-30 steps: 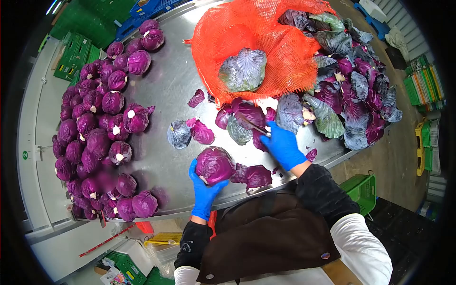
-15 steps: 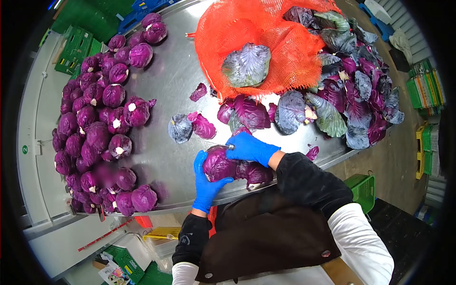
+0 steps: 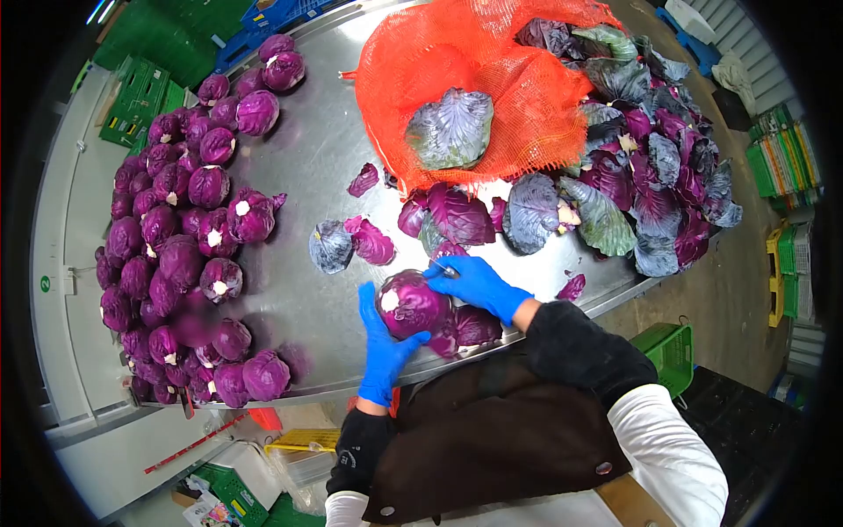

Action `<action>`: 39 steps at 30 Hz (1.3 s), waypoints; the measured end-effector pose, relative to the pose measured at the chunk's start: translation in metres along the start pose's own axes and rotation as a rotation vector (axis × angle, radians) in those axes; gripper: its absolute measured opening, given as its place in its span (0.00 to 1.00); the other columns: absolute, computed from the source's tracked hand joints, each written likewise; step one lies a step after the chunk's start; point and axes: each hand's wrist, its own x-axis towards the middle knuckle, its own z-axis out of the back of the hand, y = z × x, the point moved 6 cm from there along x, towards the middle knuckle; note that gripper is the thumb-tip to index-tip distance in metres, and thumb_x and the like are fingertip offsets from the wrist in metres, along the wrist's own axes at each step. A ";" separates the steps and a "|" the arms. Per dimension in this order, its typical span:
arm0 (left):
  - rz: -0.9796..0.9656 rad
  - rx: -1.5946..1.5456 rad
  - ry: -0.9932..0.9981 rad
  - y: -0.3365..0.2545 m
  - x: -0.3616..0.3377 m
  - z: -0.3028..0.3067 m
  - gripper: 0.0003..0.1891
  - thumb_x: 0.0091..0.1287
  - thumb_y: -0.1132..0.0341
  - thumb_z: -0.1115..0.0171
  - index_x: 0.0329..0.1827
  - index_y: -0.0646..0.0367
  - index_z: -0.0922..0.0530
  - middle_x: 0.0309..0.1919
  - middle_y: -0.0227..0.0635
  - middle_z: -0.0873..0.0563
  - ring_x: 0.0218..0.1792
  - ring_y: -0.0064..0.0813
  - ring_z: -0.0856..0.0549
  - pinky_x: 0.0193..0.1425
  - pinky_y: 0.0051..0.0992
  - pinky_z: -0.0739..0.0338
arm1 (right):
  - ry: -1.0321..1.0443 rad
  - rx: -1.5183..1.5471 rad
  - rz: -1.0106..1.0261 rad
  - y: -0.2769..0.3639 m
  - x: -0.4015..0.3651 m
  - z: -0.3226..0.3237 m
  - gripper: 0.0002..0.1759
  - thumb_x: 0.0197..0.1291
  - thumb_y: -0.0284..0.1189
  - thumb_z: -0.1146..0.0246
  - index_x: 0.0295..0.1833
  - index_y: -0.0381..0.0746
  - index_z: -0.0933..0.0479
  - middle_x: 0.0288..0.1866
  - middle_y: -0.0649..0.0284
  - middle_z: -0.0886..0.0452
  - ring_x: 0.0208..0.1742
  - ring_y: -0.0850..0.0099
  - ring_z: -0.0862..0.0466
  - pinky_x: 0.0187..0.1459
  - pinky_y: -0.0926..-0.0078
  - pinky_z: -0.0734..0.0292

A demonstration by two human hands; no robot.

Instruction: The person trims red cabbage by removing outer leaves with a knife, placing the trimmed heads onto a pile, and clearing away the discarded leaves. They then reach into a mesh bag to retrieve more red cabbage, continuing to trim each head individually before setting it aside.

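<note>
Near the table's front edge, a red cabbage (image 3: 414,309) rests against my left hand (image 3: 384,347), its pale cut stem facing up and left. The blue-gloved fingers and thumb hold its left and lower sides. At its upper right is my right hand (image 3: 479,285), closed around a small knife (image 3: 450,271) whose blade is mostly hidden. Loose purple leaves (image 3: 476,326) lie under and right of the cabbage. Beyond the hands are a dark outer leaf (image 3: 331,246) and a purple leaf (image 3: 372,242).
Many cabbages (image 3: 180,262) cover the left side of the metal table (image 3: 299,176). An orange net bag (image 3: 518,105) with a leaf on top lies at the back. Trimmed leaves (image 3: 659,198) are heaped at the right. A green crate (image 3: 669,356) stands beyond the front edge.
The held cabbage has turned so its pale stem shows. My right hand has shifted slightly right and down with the knife, and my left hand slightly right.
</note>
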 end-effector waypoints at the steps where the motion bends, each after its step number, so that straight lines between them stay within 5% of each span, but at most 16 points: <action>1: 0.002 -0.003 -0.001 0.002 -0.001 -0.009 0.63 0.38 0.56 0.17 0.74 0.65 0.51 0.71 0.47 0.45 0.71 0.41 0.41 0.74 0.36 0.43 | -0.014 0.085 -0.013 -0.009 -0.009 0.000 0.19 0.56 0.44 0.34 0.47 0.42 0.18 0.43 0.53 0.16 0.45 0.59 0.16 0.48 0.69 0.23; 3: 0.134 0.134 -0.189 0.012 0.000 -0.011 0.63 0.38 0.56 0.17 0.73 0.67 0.52 0.69 0.50 0.42 0.69 0.42 0.39 0.72 0.36 0.40 | -0.053 0.083 0.064 -0.011 -0.019 0.001 0.18 0.57 0.42 0.34 0.46 0.41 0.19 0.40 0.55 0.15 0.41 0.63 0.15 0.45 0.70 0.22; 5: 0.086 0.194 -0.214 0.005 -0.002 -0.013 0.62 0.38 0.55 0.16 0.72 0.68 0.50 0.66 0.50 0.39 0.66 0.42 0.35 0.70 0.36 0.36 | -0.114 -0.248 0.188 -0.002 -0.030 0.004 0.15 0.57 0.38 0.35 0.44 0.40 0.19 0.34 0.57 0.15 0.34 0.66 0.16 0.41 0.70 0.22; 7: 0.128 0.156 -0.209 0.011 0.003 -0.015 0.60 0.36 0.55 0.16 0.71 0.68 0.46 0.64 0.49 0.36 0.64 0.41 0.32 0.68 0.35 0.34 | -0.219 -0.059 0.114 -0.037 -0.022 0.013 0.13 0.57 0.37 0.36 0.42 0.39 0.20 0.30 0.56 0.16 0.29 0.65 0.17 0.37 0.68 0.22; 9: 0.127 0.119 -0.234 0.012 -0.002 -0.010 0.59 0.35 0.55 0.16 0.70 0.67 0.43 0.62 0.47 0.34 0.62 0.40 0.30 0.68 0.35 0.33 | -0.227 0.238 -0.322 -0.076 -0.025 0.018 0.13 0.57 0.37 0.37 0.41 0.39 0.20 0.28 0.53 0.18 0.29 0.61 0.17 0.35 0.67 0.23; 11: 0.033 0.157 -0.114 0.005 -0.003 -0.013 0.60 0.33 0.55 0.15 0.70 0.66 0.43 0.62 0.46 0.34 0.63 0.40 0.30 0.68 0.35 0.33 | -0.246 -0.005 -0.237 -0.067 -0.029 0.020 0.15 0.56 0.36 0.36 0.44 0.38 0.20 0.29 0.55 0.18 0.30 0.61 0.16 0.35 0.66 0.23; 13: 0.003 0.123 -0.048 0.010 0.002 -0.011 0.60 0.32 0.54 0.15 0.70 0.66 0.43 0.63 0.46 0.34 0.63 0.40 0.30 0.68 0.35 0.33 | -0.404 -0.418 0.062 -0.013 -0.039 0.023 0.19 0.56 0.39 0.35 0.49 0.39 0.22 0.34 0.57 0.17 0.32 0.61 0.16 0.36 0.65 0.22; 14: -0.029 0.090 0.019 0.010 0.006 -0.011 0.61 0.32 0.54 0.15 0.70 0.65 0.43 0.63 0.45 0.34 0.63 0.40 0.30 0.67 0.35 0.33 | -0.374 -0.304 0.131 0.006 -0.040 0.021 0.23 0.56 0.43 0.35 0.55 0.43 0.24 0.43 0.57 0.18 0.35 0.60 0.16 0.38 0.64 0.22; 17: -0.010 0.115 0.137 0.005 0.013 -0.012 0.61 0.32 0.52 0.16 0.70 0.66 0.43 0.65 0.47 0.35 0.64 0.42 0.31 0.69 0.37 0.35 | -0.202 -0.231 0.378 0.032 -0.041 0.005 0.26 0.58 0.45 0.36 0.58 0.44 0.25 0.47 0.56 0.19 0.37 0.59 0.16 0.38 0.64 0.22; 19: -0.086 0.271 0.132 -0.008 0.009 -0.019 0.61 0.35 0.50 0.17 0.71 0.66 0.45 0.65 0.50 0.35 0.67 0.47 0.34 0.71 0.40 0.39 | -0.127 -0.306 0.298 0.034 -0.044 0.005 0.31 0.58 0.47 0.36 0.63 0.44 0.30 0.49 0.55 0.20 0.40 0.58 0.16 0.39 0.63 0.22; 21: -0.200 0.567 0.011 -0.030 -0.001 -0.031 0.61 0.37 0.50 0.18 0.71 0.67 0.47 0.65 0.53 0.36 0.68 0.52 0.38 0.72 0.43 0.44 | -0.203 -0.516 0.190 0.033 -0.046 0.010 0.38 0.58 0.50 0.38 0.69 0.43 0.37 0.44 0.53 0.19 0.35 0.57 0.16 0.35 0.61 0.22; 27: -0.130 0.500 -0.074 -0.026 0.002 -0.041 0.58 0.41 0.55 0.19 0.72 0.67 0.48 0.67 0.55 0.38 0.67 0.53 0.38 0.71 0.45 0.44 | -0.073 -0.721 0.062 0.032 -0.060 0.000 0.38 0.64 0.51 0.46 0.73 0.42 0.45 0.27 0.55 0.20 0.23 0.56 0.19 0.24 0.59 0.25; 34: -0.128 0.548 -0.146 -0.023 0.000 -0.041 0.57 0.40 0.53 0.19 0.70 0.67 0.46 0.63 0.50 0.34 0.64 0.47 0.33 0.69 0.41 0.40 | -0.085 -0.609 0.032 0.026 -0.045 -0.005 0.33 0.67 0.51 0.50 0.70 0.40 0.38 0.31 0.49 0.18 0.29 0.52 0.17 0.30 0.57 0.24; 36: -0.198 0.601 -0.175 -0.029 -0.010 -0.047 0.57 0.40 0.53 0.19 0.70 0.67 0.45 0.63 0.50 0.34 0.65 0.47 0.34 0.69 0.41 0.40 | -0.280 -0.180 -0.214 -0.002 -0.031 0.010 0.31 0.68 0.51 0.52 0.65 0.39 0.32 0.37 0.42 0.18 0.38 0.48 0.17 0.39 0.55 0.23; 37: -0.268 0.665 -0.198 -0.034 -0.016 -0.049 0.57 0.40 0.53 0.19 0.70 0.68 0.45 0.63 0.50 0.34 0.65 0.47 0.34 0.69 0.41 0.40 | -0.362 0.015 -0.059 0.005 -0.029 0.017 0.30 0.68 0.52 0.52 0.60 0.38 0.27 0.40 0.38 0.19 0.44 0.46 0.18 0.46 0.54 0.25; 39: -0.261 0.645 -0.201 -0.030 -0.016 -0.047 0.57 0.40 0.54 0.19 0.69 0.67 0.45 0.63 0.49 0.35 0.65 0.46 0.35 0.70 0.41 0.41 | -0.263 -0.288 -0.113 0.020 -0.041 0.013 0.33 0.65 0.55 0.49 0.59 0.37 0.26 0.40 0.39 0.19 0.44 0.47 0.18 0.45 0.55 0.25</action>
